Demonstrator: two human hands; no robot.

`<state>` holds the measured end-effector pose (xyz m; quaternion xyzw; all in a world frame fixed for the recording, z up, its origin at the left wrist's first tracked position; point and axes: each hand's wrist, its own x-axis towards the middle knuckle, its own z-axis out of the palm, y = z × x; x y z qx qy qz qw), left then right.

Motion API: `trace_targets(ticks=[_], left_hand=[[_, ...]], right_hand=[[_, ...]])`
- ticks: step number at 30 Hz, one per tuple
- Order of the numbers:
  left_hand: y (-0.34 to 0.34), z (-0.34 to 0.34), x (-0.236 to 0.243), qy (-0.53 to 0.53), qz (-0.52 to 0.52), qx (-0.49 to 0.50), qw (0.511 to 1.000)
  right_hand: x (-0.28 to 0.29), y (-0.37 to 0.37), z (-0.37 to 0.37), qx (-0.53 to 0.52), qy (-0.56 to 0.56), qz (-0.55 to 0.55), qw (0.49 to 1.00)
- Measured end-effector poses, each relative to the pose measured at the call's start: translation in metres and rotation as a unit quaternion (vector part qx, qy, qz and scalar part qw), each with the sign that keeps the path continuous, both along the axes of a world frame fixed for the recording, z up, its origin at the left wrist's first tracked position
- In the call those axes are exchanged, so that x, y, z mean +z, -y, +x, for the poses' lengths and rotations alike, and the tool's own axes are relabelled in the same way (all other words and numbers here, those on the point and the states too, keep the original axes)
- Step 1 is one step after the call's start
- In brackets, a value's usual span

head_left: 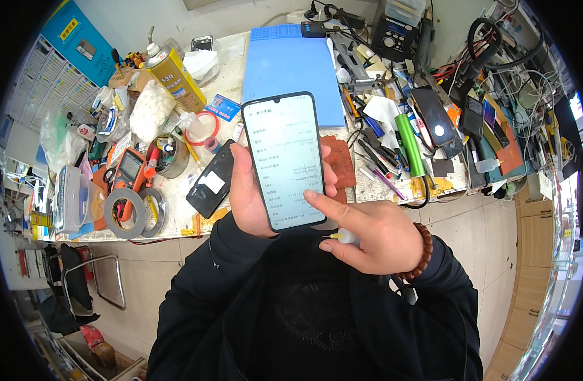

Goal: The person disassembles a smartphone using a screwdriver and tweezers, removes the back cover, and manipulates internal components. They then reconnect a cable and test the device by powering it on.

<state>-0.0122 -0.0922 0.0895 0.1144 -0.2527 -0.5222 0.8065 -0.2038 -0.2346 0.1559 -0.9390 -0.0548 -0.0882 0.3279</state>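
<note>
My left hand [251, 206] is closed round a smartphone [282, 152], thumb along its left edge and fingertips curling over its right edge. The phone is tilted slightly, its lit white screen facing up with a settings-style list. With its index finger stretched out, my right hand [380, 238] touches the lower right of the screen. Between that hand's thumb and curled fingers sits a small white needle-tip bottle [347, 237] with a yellowish neck, mostly hidden by the hand. Left of the phone, a black phone-shaped part [212, 181] with a white label lies on the bench.
Behind the phone lies a blue work mat [291, 70]. A yellow spray can [174, 79], an orange multimeter [127, 170] and tape rolls [125, 213] crowd the left. On the right are a green cylinder [410, 146], another phone [434, 117], pens and tangled cables.
</note>
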Motion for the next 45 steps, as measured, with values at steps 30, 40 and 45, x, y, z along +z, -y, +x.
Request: trace_targets(ticks=[30,40,45], left_hand=[[-0.022,0.039,0.028,0.695,0.16,0.276,0.644],[-0.013,0.057,0.037,0.755,0.109,0.304,0.571],[-0.01,0.054,0.042,0.764,0.096,0.302,0.562]], right_hand=[[0.005,0.018,-0.024,-0.043,0.014,0.36,0.932],[0.011,0.021,-0.023,0.009,-0.065,0.444,0.894],[0.011,0.021,-0.024,-0.004,-0.078,0.471,0.879]])
